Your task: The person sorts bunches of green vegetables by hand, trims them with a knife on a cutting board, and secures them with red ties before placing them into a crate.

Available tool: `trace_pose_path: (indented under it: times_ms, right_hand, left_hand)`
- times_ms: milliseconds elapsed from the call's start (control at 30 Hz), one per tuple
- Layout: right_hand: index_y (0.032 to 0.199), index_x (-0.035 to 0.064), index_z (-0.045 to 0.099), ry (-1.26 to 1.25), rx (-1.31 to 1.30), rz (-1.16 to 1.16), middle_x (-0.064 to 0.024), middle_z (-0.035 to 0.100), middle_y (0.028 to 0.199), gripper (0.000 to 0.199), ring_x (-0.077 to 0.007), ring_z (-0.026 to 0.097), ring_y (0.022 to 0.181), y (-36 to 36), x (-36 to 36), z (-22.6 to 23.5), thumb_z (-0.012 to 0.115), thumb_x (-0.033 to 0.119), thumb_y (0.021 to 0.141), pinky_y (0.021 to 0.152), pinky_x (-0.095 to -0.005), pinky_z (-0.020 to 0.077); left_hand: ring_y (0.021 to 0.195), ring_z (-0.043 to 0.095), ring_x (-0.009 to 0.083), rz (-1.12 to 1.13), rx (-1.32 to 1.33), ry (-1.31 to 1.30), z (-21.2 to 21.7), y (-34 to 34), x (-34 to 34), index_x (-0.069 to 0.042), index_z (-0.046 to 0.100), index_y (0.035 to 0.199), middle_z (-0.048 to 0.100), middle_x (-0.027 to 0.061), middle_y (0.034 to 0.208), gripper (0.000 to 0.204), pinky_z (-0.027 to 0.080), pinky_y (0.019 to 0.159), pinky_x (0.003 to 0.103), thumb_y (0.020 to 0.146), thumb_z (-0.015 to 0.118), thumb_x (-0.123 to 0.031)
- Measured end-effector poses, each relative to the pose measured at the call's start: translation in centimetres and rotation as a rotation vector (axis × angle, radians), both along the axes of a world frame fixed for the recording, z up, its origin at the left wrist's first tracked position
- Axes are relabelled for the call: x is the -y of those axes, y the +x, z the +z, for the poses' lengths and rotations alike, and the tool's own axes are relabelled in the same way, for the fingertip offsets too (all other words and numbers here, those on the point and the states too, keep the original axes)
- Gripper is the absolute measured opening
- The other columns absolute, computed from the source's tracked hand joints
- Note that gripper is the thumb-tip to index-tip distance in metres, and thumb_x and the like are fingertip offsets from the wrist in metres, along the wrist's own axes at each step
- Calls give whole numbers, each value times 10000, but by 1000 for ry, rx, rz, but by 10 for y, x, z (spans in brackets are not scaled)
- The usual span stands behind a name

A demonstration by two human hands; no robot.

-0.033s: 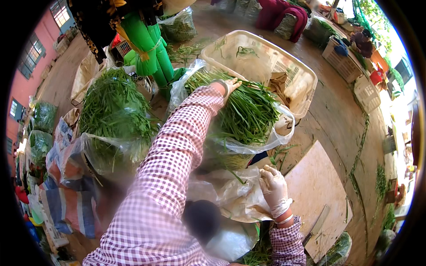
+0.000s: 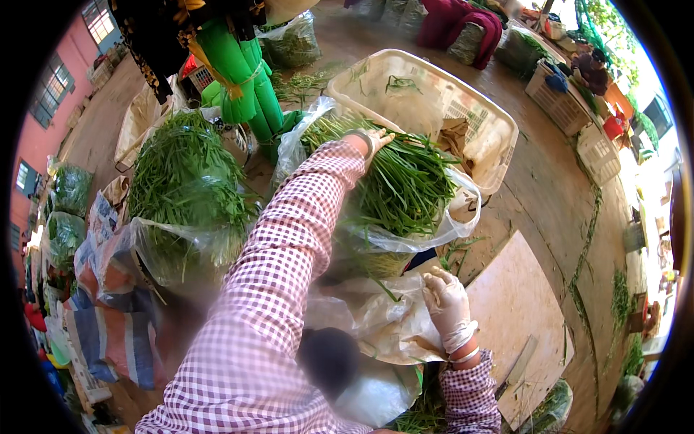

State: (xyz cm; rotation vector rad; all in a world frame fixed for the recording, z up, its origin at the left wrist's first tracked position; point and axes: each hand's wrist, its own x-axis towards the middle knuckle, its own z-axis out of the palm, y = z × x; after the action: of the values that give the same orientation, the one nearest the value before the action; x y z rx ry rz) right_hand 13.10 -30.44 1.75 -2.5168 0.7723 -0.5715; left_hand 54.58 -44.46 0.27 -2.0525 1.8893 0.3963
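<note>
**Green stalks in a clear bag, both hands gloved**

Green stalks (image 2: 405, 181) fill an open clear plastic bag (image 2: 448, 224) at the middle of the head view, and everything else is placed from that bag. The left hand (image 2: 372, 139), in a pale glove at the end of a purple-checked sleeve (image 2: 289, 246), lies flat on top of the stalks at the bag's far edge, fingers spread wide and pressing on the greens rather than closed around them. The right hand (image 2: 448, 307), also gloved, sits just below the bag on its near side, fingers curled narrowly and pinching a crumpled sheet of clear plastic (image 2: 383, 322) that spreads beneath the bag.

Beyond the bag, touching its far side, stands a cream plastic crate (image 2: 499, 134) with a few loose strands inside. Left of the bag is a second bundle of greens (image 2: 184, 181) heaped in its own clear sack. Beyond and left of the bag stand bright green rolls (image 2: 242, 69) tied together. Right of and below the bag lies a flat wooden board (image 2: 517, 304) on the concrete floor (image 2: 549, 195), with scattered green trimmings nearby.
</note>
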Motion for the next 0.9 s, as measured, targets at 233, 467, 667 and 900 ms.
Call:
trace_pose_path:
  times_ms: [233,467,667,900]
  right_hand:
    - [1032,34,677,0,78,32,-184,666,1104,232,-353,629,1004,55,57,15,683,59,802,882,-417,503]
    - [1029,53,670,-233,249,102,-154,666,1098,223,-336,627,1006,142,104,26,682,75,807,883,-405,506]
    - [1056,53,689,-49,151,208,-164,626,1199,289,-344,584,1125,252,141,4,727,144,784,972,-392,467]
    - [1229,-12,611,-89,-65,35,-247,517,1371,547,-377,478,1284,302,180,-31,729,305,799,1094,-399,378]
  left_hand:
    - [1236,519,261,-82,195,-46,5,-19,-4,-167,622,1266,617,79,1244,688,421,1016,375,616,817,-277]
    - [989,579,219,-128,195,-687,-41,-37,-78,-187,663,956,614,8,942,152,454,816,383,837,571,-162]
    - [957,574,209,13,213,-768,-61,-48,-96,-184,656,984,598,-1,914,179,450,743,371,831,563,-163]
    - [960,548,181,84,123,-728,-75,-64,-136,-186,593,1240,567,-22,1023,382,455,698,336,862,546,-167]
